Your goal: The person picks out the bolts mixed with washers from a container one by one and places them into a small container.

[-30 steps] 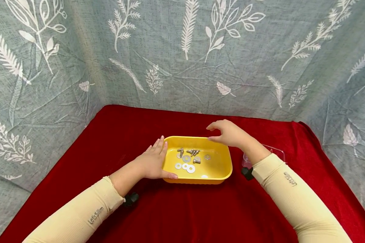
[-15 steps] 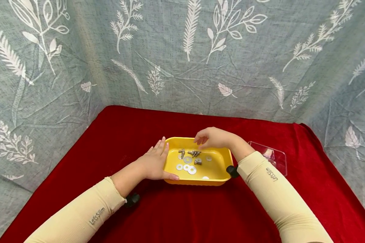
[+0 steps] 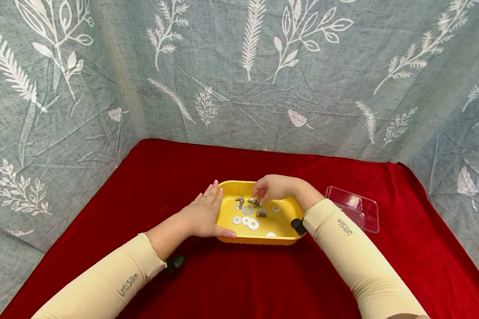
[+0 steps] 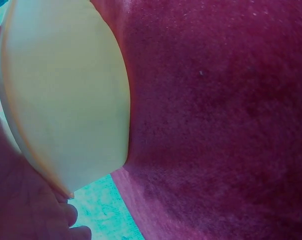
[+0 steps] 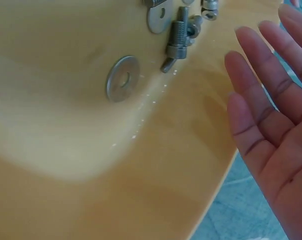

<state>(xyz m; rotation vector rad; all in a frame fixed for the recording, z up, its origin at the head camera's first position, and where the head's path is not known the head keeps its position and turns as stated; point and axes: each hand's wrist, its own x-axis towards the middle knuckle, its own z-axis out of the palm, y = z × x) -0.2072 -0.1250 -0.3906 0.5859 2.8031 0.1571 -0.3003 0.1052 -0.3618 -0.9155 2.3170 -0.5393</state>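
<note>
A yellow plastic tray [image 3: 289,223] holds several metal bolts [image 3: 241,202] and several flat washers [image 3: 253,224]. My left hand [image 3: 202,215] rests against the tray's left end, fingers extended along the side and thumb over the near rim. The left wrist view shows the tray's outer wall [image 4: 66,100] against that palm. My right hand [image 3: 277,188] reaches over the far rim, its fingertips just above the bolts in the middle. In the right wrist view its fingers are loosely spread, apart from a bolt cluster [image 5: 178,42] and a washer [image 5: 123,79]. Its thumb is hidden there.
A clear plastic box [image 3: 369,215] stands on the red cloth [image 3: 175,177] right of the tray, close to my right forearm. A patterned grey-blue curtain [image 3: 223,88] hangs behind and at both sides.
My right hand has moved left and down from above the tray's far right rim to the bolts inside. The clear box has come into fuller view. My left hand stays against the tray.
</note>
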